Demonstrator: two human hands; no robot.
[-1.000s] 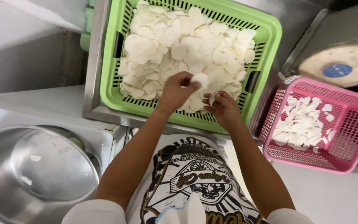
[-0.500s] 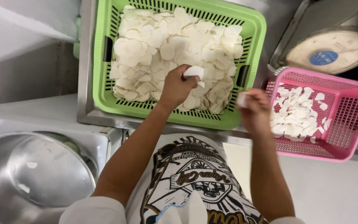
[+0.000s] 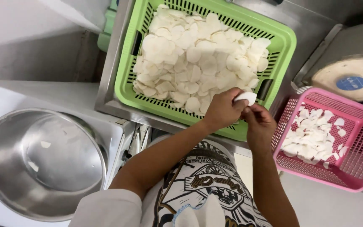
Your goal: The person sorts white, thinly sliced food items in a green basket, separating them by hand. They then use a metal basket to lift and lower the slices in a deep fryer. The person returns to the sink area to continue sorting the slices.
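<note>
Head view: left hand (image 3: 222, 110) pinches thin, pale oval slice (image 3: 247, 97), long axis left-right; right hand (image 3: 259, 122) fingertips touch it, above green slotted basket (image 3: 279, 63)

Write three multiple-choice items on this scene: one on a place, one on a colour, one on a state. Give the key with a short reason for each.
1. Where does the pink basket sit relative to the green basket?
A. To its right
B. To its left
C. Stacked inside it

2. What colour are the slices in the green basket?
A. Orange
B. White
C. Dark brown

3. What is the state of the left hand?
A. Flat on the metal bowl
B. Hanging empty at the side
C. Closed on a white slice, with the right hand touching it

Key: 1 A, the pink basket stands at the right edge of the view. 2 B, the pile is pale white. 3 C, the slice sits at the fingertips where both hands meet.
</note>
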